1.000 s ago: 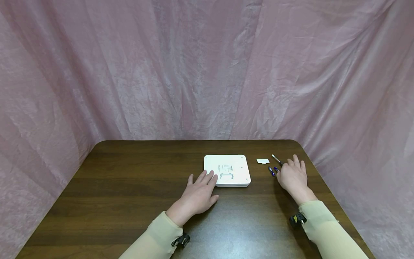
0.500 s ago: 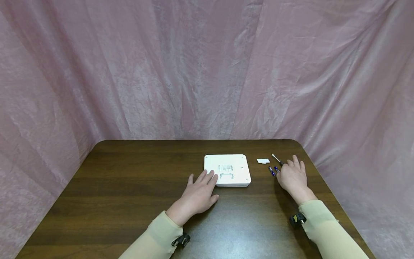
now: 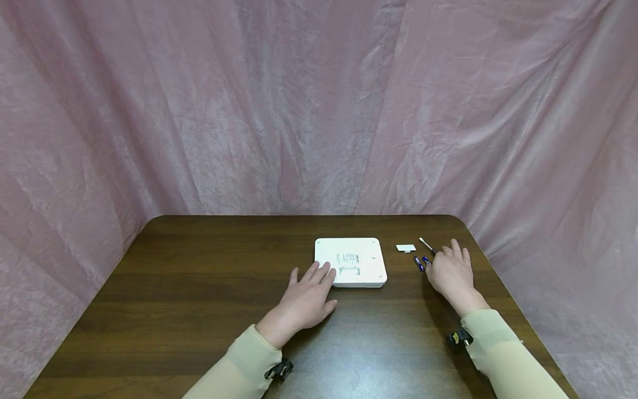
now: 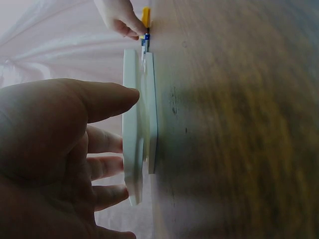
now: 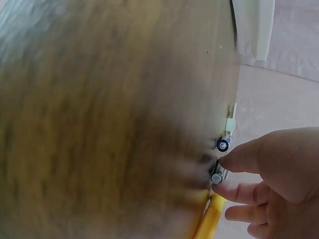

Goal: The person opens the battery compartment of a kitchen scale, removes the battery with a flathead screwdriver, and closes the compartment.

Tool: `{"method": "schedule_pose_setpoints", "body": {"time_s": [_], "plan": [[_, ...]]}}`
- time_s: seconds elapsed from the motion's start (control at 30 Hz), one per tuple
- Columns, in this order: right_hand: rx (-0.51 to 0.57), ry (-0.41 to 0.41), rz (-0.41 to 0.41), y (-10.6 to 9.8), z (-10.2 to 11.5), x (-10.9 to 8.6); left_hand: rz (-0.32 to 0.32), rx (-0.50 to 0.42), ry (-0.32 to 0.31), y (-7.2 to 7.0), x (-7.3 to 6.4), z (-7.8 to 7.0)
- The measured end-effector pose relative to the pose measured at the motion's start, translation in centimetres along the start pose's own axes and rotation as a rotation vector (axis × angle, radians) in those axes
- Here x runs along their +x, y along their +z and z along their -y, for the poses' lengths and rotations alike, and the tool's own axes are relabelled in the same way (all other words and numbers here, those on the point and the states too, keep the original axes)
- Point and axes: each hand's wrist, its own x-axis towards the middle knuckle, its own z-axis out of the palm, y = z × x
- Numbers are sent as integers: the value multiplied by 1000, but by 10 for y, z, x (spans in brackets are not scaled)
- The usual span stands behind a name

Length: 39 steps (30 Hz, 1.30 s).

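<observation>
A flat white device (image 3: pixel 350 262) lies underside up on the brown table (image 3: pixel 199 288), with a label and an uncovered slot showing. My left hand (image 3: pixel 311 282) lies flat, its straight fingers on the device's near left corner (image 4: pixel 139 124). To the right lie a small white cover (image 3: pixel 405 247), two purple batteries (image 3: pixel 417 264) and a screwdriver (image 3: pixel 425 244) with a yellow handle (image 5: pixel 212 219). My right hand (image 3: pixel 448 266) rests relaxed on the table over the screwdriver. Its thumb and forefinger tips touch the nearer battery (image 5: pixel 217 177).
Pink cloth (image 3: pixel 319 111) hangs behind the table and down both its sides. The table's right edge (image 3: pixel 490 266) runs close to my right hand. Bare wood stretches to the left of the device.
</observation>
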Motion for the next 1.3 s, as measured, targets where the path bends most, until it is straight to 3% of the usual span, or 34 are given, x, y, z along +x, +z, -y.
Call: {"method": "schedule_pose_setpoints", "body": {"time_s": [0.57,0.97,1.3], "plan": [[36,-32,-87,-9,8,-2,-24,12,17,-1,-2,0],[89,-118,-149,-10,4,3,-23,8,13,-1,-2,-1],[31,-163,-92,-16,-3,15,-17,8,12,-1,-1,0]]}}
